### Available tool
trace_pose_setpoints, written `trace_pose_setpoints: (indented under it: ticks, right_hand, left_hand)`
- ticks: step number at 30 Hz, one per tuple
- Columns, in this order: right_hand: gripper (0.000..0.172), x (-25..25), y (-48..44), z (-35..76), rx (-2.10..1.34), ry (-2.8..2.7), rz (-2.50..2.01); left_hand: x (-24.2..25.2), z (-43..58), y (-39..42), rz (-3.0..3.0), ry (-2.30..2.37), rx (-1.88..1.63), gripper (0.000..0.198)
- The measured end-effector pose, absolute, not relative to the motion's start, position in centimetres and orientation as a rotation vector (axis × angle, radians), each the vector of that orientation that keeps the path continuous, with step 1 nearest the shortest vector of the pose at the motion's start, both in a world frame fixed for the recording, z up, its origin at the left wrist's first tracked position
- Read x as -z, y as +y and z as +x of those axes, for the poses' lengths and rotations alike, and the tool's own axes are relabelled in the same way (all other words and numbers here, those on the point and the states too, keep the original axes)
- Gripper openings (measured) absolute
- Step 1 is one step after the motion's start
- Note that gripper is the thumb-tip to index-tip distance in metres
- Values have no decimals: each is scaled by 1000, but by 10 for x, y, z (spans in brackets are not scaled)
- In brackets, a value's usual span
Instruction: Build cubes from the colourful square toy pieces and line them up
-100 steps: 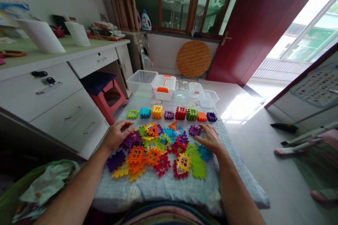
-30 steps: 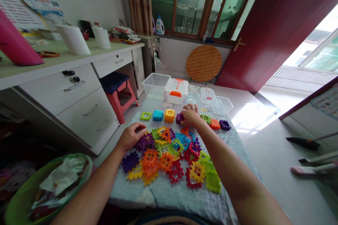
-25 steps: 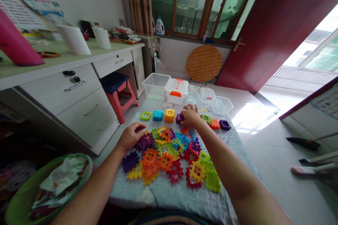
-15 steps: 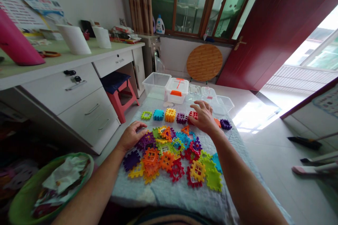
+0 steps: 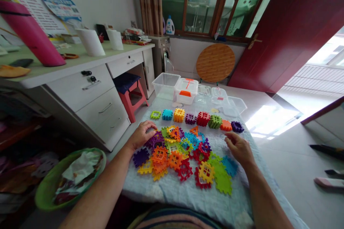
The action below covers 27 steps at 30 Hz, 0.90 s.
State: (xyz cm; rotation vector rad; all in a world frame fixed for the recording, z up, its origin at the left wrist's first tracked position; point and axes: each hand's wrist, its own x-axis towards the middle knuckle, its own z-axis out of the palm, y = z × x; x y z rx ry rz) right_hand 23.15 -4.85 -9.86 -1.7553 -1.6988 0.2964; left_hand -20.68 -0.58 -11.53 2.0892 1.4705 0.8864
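Observation:
My left hand (image 5: pixel 143 134) rests at the left edge of a loose pile of plastic building tiles, its fingers loosely extended beside some purple tiles (image 5: pixel 157 139). I see nothing held in it. Right of the pile, my right hand (image 5: pixel 238 147) is over the cloth with fingers loosely bent and nothing visible in them. It is near a blue tile (image 5: pixel 230 165) and a large lime tile (image 5: pixel 223 180). Behind the pile runs a row of tile stacks sorted by colour, among them a yellow stack (image 5: pixel 178 115), a red stack (image 5: pixel 203 118) and a green stack (image 5: pixel 215 121).
Clear plastic boxes stand at the table's far end, one lidded box (image 5: pixel 186 91) with orange clips. To the left are a white desk (image 5: pixel 77 93), a red stool (image 5: pixel 131 102) and a green basket (image 5: pixel 43 200). A round wooden board (image 5: pixel 215 62) leans by the wall.
My right hand has drawn back from the red stack toward me and rightward, uncovering the red and green stacks. My left hand stays by the purple tiles. The view has shifted a little left.

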Motion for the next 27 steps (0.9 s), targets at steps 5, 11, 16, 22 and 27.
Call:
trace_pose_setpoints:
  ticks: [5,11,16,22,27]
  right_hand:
    - [34,119,-45,235,-399,-1700,-1777]
    - [36,121,-44,233,-393,-1715,-1796]
    - [37,119,-44,232,-397,-1751,-1793]
    - [38,117,-45,231,-408,-1753,-1776]
    - [38,116,-45,231,-402,-1751,-1788]
  left_hand:
    - [113,-205,-8,2119,1452,-812,22]
    - [115,-208,-5,2027,1409,-860,20]
    - [116,-208,-7,1848,1385,-1073,20]
    - [119,-205,-9,1497,1393,-1258,31]
    - [118,-202,-8,1495,1411,-1366,34]
